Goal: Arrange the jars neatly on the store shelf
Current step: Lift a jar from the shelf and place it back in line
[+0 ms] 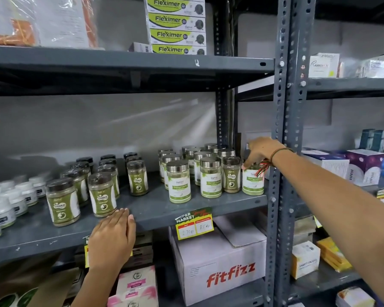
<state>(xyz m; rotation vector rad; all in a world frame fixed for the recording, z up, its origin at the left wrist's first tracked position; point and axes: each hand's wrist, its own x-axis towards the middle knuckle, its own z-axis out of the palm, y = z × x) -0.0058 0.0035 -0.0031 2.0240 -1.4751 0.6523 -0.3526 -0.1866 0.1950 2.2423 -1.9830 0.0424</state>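
Note:
On the grey middle shelf (155, 209) stand two groups of jars. Dark-lidded jars of green powder (102, 194) fill the left-centre in rows. Silver-lidded jars with white and green labels (179, 182) cluster at the right. My right hand (258, 152) reaches across the upright post and grips the top of the rightmost silver-lidded jar (252, 181), hiding its lid. My left hand (112, 237) rests flat on the shelf's front edge, fingers together, holding nothing, just below a dark-lidded jar.
Small white jars (7, 204) crowd the shelf's far left. A perforated steel post (285, 151) stands right of the jars. A yellow price tag (194, 226) hangs on the shelf edge. A Fitfizz carton (220, 269) sits below; Fleximer boxes (176, 25) are stacked above.

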